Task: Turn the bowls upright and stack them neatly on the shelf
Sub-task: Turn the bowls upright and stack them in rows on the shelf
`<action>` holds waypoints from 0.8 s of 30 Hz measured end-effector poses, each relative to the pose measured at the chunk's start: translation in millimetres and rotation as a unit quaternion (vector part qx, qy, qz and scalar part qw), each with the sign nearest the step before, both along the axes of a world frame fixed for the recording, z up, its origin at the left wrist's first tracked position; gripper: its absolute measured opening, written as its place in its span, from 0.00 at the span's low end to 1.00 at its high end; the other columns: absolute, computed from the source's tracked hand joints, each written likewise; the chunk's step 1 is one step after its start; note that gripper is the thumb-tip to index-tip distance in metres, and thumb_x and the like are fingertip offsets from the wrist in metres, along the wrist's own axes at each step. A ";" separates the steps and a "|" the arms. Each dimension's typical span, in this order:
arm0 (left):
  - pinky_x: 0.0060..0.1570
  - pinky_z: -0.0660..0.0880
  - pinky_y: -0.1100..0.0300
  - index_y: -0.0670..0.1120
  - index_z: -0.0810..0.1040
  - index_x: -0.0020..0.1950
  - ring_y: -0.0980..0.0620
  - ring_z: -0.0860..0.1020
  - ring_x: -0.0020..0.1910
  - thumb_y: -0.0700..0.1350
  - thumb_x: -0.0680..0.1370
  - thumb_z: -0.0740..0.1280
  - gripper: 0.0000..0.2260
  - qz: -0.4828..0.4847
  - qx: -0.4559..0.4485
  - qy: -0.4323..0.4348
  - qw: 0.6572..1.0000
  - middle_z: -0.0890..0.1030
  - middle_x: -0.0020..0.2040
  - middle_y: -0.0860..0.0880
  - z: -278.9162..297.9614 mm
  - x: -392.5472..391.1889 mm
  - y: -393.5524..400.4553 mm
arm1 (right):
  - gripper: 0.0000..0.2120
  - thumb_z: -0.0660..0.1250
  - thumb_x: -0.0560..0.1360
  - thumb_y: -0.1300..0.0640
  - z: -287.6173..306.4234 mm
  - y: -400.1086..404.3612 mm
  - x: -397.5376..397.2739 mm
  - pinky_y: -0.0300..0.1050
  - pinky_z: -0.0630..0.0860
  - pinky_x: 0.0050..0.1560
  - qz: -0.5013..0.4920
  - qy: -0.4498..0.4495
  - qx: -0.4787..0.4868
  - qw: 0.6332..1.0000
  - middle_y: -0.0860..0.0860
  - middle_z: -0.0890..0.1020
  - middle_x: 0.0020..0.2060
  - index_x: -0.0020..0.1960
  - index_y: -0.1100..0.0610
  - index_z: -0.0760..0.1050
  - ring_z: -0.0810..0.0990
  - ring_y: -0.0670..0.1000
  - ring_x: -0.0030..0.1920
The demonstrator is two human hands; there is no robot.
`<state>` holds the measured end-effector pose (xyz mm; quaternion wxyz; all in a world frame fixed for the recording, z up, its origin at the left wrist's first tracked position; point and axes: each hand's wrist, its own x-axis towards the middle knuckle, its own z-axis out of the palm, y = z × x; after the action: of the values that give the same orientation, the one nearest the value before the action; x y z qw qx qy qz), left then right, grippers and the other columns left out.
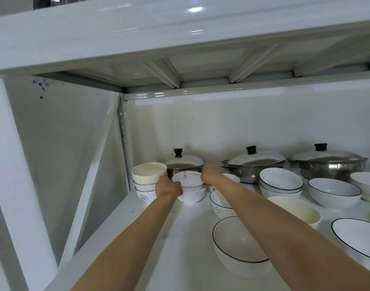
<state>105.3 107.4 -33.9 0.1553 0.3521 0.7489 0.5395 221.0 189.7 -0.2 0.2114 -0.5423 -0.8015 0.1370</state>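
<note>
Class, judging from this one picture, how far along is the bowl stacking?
Done: a cream-topped bowl stack stands upright by the left post. In hand: left hand and right hand grip the red-rimmed white bowl atop a second stack. Left: single black-rimmed bowls remain unstacked.

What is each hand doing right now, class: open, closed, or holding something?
Left hand: holds the left side of the stack of small bowls.
Right hand: holds the same stack's right side.
</note>
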 end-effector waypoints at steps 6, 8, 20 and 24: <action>0.50 0.82 0.49 0.34 0.80 0.48 0.39 0.84 0.43 0.40 0.71 0.69 0.10 0.000 -0.012 0.001 1.000 0.85 0.41 0.38 -8.1 -7.0 8.6 | 0.04 0.64 0.73 0.69 -4.2 2.3 -2.6 0.41 0.70 0.42 0.002 0.006 0.020 1.000 0.57 0.80 0.43 0.42 0.62 0.75 0.81 0.58 0.56; 0.48 0.82 0.49 0.35 0.80 0.47 0.40 0.84 0.42 0.41 0.71 0.70 0.09 0.000 -0.019 0.003 1.000 0.85 0.40 0.39 -9.7 -9.7 11.0 | 0.04 0.64 0.73 0.68 -5.9 1.9 -2.6 0.42 0.70 0.42 0.003 -0.002 0.030 1.000 0.57 0.80 0.44 0.42 0.62 0.75 0.81 0.58 0.55; 0.40 0.82 0.57 0.35 0.78 0.52 0.46 0.83 0.30 0.42 0.76 0.68 0.11 -0.008 -0.044 0.044 0.998 0.85 0.38 0.41 -4.7 -2.1 -1.3 | 0.08 0.63 0.73 0.69 -9.0 -3.1 -0.3 0.44 0.74 0.47 0.008 -0.032 0.044 0.998 0.60 0.81 0.53 0.50 0.64 0.78 0.80 0.58 0.55; 0.35 0.77 0.57 0.38 0.73 0.56 0.40 0.82 0.43 0.46 0.76 0.66 0.13 0.001 -0.039 0.093 0.995 0.82 0.48 0.41 0.3 1.4 -9.7 | 0.03 0.64 0.73 0.64 -1.4 -1.1 6.9 0.41 0.70 0.42 0.020 -0.012 0.035 0.999 0.58 0.82 0.49 0.44 0.63 0.76 0.81 0.58 0.54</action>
<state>106.8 97.7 -33.6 0.0977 0.3937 0.7810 0.4749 227.9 188.7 -1.7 0.2180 -0.5205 -0.8186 0.1071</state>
